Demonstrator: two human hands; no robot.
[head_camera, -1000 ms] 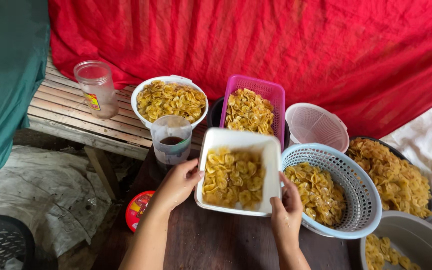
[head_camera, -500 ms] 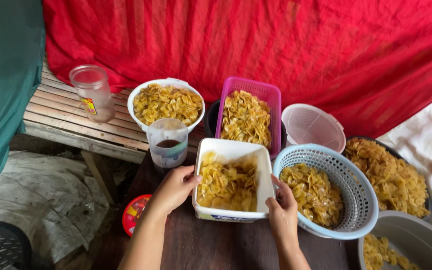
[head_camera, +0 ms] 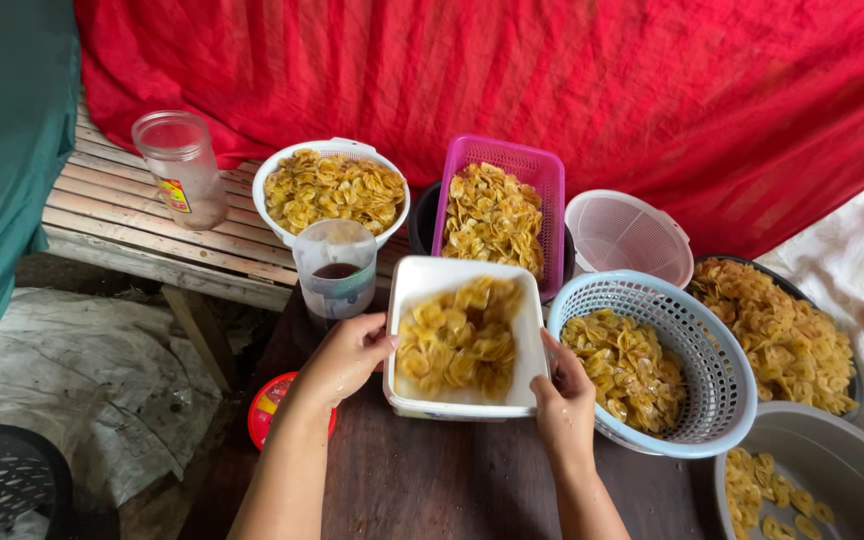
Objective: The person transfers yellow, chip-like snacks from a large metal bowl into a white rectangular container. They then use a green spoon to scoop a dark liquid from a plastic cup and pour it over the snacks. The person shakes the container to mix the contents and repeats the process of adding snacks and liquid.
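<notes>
Your left hand (head_camera: 344,355) and right hand (head_camera: 564,398) both grasp the white rectangular tub (head_camera: 460,405), one on each long side, fingers curled over its rim. The tub sits at the centre of the dark table (head_camera: 432,480) and holds yellow banana chips (head_camera: 457,340), which look blurred.

At 3 o'clock from the tub, touching your right hand's side, a light blue round basket (head_camera: 712,420) holds more chips. At 12 o'clock, a purple rectangular basket (head_camera: 542,180) is heaped with chips. At 11 o'clock, a clear plastic jug (head_camera: 335,265) with dark liquid in the bottom stands just beside the tub's corner, and beyond it a white round bowl (head_camera: 282,170) is full of chips.

At 1 o'clock, a pale pink strainer basket (head_camera: 624,235) stands with nothing showing inside. At 2 o'clock, a dark round bowl (head_camera: 857,385) is piled with chips. At 4 o'clock, a grey basin (head_camera: 832,460) has a few chips in its bottom.

At 10 o'clock, well apart, a clear glass jar (head_camera: 182,170) stands on the slatted wooden bench (head_camera: 112,220). At 8 o'clock, a red round lid (head_camera: 264,420) lies below the table edge.
</notes>
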